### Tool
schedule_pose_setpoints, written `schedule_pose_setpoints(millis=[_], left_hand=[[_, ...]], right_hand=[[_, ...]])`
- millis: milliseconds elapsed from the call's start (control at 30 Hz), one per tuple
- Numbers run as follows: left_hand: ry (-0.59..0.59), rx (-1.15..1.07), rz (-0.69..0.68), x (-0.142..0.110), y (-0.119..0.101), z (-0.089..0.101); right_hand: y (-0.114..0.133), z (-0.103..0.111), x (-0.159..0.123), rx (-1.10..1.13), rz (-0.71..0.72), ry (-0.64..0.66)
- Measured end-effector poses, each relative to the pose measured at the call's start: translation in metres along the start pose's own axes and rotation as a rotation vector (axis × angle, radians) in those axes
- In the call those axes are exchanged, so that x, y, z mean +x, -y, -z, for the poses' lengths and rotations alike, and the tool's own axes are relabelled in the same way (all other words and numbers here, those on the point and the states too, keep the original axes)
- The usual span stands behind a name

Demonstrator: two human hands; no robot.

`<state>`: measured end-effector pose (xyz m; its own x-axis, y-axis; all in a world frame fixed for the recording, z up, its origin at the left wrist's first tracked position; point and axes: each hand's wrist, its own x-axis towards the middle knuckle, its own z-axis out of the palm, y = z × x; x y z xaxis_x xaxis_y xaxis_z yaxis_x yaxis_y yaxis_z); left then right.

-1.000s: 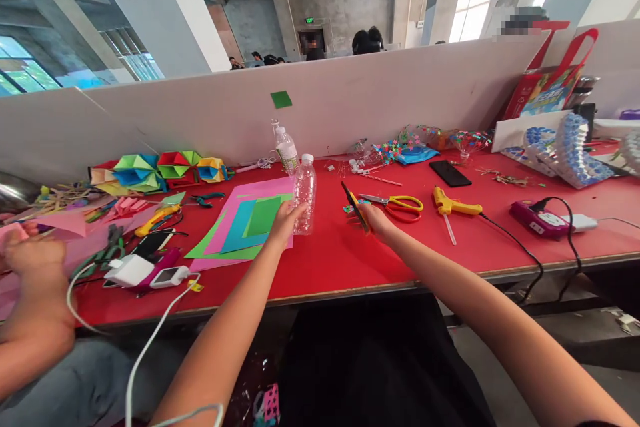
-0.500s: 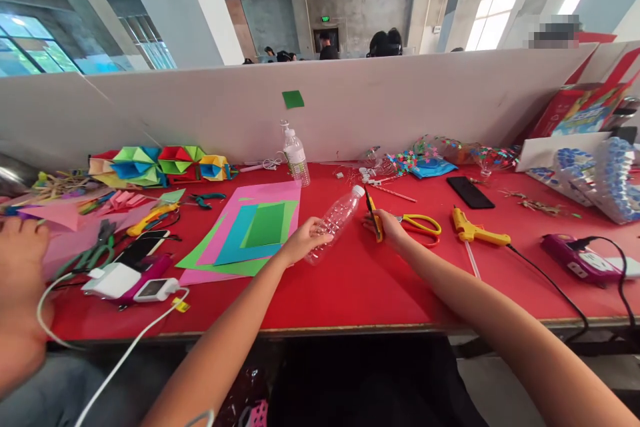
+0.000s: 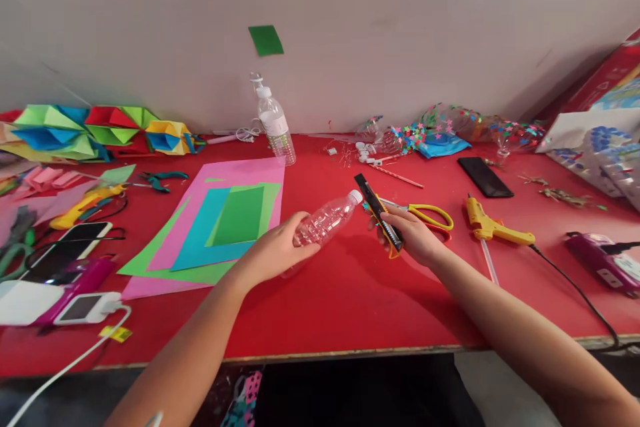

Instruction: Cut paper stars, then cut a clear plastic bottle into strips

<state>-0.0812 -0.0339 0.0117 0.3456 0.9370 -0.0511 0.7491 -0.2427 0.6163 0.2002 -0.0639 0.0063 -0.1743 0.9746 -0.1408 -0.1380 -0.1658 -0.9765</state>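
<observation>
Red covers our table (image 3: pixel 325 327), where a clear bottle (image 3: pixel 330 219) tilts, neck up and to the right. Our left hand (image 3: pixel 275 250) has its fingers clamped around the lower body. In our right hand (image 3: pixel 407 232), fingers grip a black-and-yellow cutter (image 3: pixel 373 205), near the white cap (image 3: pixel 355 197) but apart from it. We judge this a readying step; the next move calls for a steady bottle and fingers clear of any blade.

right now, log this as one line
left hand: holding bottle, tilted | right hand: holding cutter | scissors: on table
</observation>
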Motion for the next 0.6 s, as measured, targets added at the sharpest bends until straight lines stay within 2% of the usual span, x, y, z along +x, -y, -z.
schedule_pose_setpoints(millis=[100,267,433,600], left_hand=[[-0.033,0.076,-0.046,-0.007,0.003,-0.005],[-0.082,0.153,-0.116,-0.015,0.0,-0.014],[-0.079,0.203,-0.129,-0.019,-0.002,-0.015],[-0.106,0.241,-0.12,-0.02,0.0,-0.016]], right_hand=[[0.0,-0.001,-0.006,-0.085,-0.012,0.033],[-0.003,-0.003,-0.012,-0.312,0.051,0.111],[-0.004,-0.006,-0.019,-0.542,-0.028,0.099],[-0.002,-0.013,-0.021,-0.718,0.071,0.067]])
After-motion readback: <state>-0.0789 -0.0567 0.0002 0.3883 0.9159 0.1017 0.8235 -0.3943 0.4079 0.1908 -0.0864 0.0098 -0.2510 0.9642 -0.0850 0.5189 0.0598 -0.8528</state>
